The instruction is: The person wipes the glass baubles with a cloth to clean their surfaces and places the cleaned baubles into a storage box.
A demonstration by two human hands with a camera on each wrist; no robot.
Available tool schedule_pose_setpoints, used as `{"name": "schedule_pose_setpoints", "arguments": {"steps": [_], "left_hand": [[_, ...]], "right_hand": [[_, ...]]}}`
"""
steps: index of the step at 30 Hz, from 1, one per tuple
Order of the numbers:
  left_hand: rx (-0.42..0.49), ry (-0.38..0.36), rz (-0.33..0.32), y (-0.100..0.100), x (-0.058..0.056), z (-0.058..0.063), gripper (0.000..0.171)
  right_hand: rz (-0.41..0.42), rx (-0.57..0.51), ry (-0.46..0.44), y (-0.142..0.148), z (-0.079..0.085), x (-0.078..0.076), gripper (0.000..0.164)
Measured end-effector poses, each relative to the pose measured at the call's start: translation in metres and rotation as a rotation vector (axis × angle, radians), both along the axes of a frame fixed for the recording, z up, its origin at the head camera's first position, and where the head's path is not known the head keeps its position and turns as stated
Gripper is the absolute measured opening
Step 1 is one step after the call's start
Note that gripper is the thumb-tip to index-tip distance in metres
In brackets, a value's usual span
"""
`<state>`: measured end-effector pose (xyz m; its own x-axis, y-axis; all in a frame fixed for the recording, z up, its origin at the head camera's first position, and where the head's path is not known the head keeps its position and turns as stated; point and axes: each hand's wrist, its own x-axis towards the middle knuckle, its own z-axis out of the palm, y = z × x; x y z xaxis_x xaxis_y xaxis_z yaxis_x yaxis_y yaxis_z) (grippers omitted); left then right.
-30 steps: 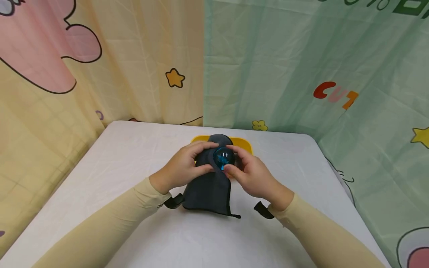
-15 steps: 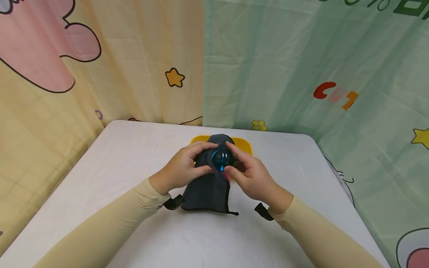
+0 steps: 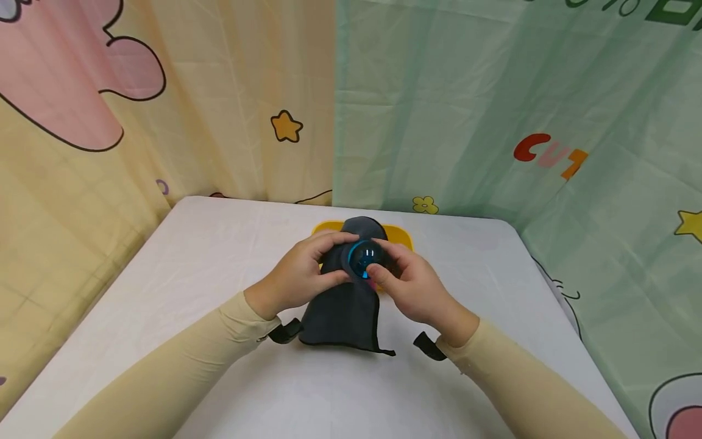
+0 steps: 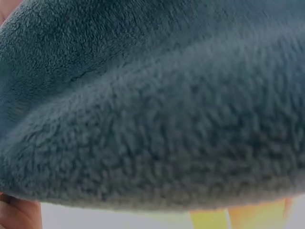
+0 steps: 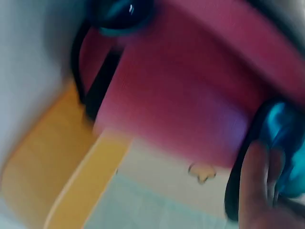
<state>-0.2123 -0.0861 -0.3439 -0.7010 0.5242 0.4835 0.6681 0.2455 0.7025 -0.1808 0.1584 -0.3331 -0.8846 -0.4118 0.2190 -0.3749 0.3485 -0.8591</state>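
Note:
Sunglasses with a glossy blue mirrored lens (image 3: 366, 259) are held up over the middle of the table. A dark grey fleecy cloth (image 3: 340, 317) hangs under and behind them; its pile fills the left wrist view, and a pink surface (image 5: 181, 95) shows in the right wrist view. With thumb and fingers apart, my left hand (image 3: 301, 268) grips the cloth around the lens's left side. My right hand (image 3: 414, 280) pinches the lens side, its thumb on the front. In the right wrist view, blurred fingers press near a teal lens (image 5: 290, 176). The fingers behind are hidden.
Just behind the cloth is a yellow tray (image 3: 403, 236), partly covered. The white table (image 3: 263, 384) stretches to both sides, with patterned curtains (image 3: 439, 122) hanging beyond its far edge. Black straps (image 3: 430, 346) stick out at both wrists.
My right thumb has moved from the lens's lower edge up onto its face. The lens and cloth have shifted slightly back and forth; the left hand keeps nearly the same place.

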Motion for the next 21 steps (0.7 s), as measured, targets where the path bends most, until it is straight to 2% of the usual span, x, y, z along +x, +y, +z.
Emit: {"name": "schedule_pose_setpoints", "arguments": {"steps": [2,5,7,10,13,17,18,20,21], "left_hand": [[-0.002,0.005,0.004,-0.0002,0.0001,0.0001,0.059],[-0.009,0.013,0.011,-0.0005,0.0001,0.0009,0.059],[-0.013,0.019,0.010,-0.0007,0.0001,0.0013,0.059],[-0.024,0.020,0.016,-0.0012,-0.0004,0.0011,0.059],[-0.029,0.020,0.021,-0.0015,-0.0001,0.0021,0.058],[-0.025,0.017,0.015,-0.0019,0.0007,0.0040,0.058],[-0.024,0.016,0.018,-0.0022,0.0006,0.0042,0.058],[-0.024,0.013,0.021,-0.0028,0.0007,0.0042,0.057],[-0.024,0.009,0.023,-0.0031,0.0004,0.0039,0.058]], "right_hand": [[-0.040,0.040,0.112,-0.0025,-0.0019,0.0030,0.060],[-0.031,0.090,0.246,-0.0034,-0.0036,0.0051,0.061],[0.003,0.138,0.303,-0.0026,-0.0033,0.0052,0.062],[0.032,0.212,0.338,-0.0002,-0.0025,0.0032,0.070],[0.050,0.209,0.256,0.0020,-0.0020,0.0010,0.069],[0.080,0.040,0.012,0.0034,-0.0023,-0.0010,0.046],[0.076,0.008,-0.022,0.0031,-0.0026,-0.0012,0.043],[0.052,-0.011,-0.035,0.0014,-0.0025,-0.0002,0.042],[0.041,-0.004,-0.013,0.0003,-0.0029,0.0002,0.045]]}}
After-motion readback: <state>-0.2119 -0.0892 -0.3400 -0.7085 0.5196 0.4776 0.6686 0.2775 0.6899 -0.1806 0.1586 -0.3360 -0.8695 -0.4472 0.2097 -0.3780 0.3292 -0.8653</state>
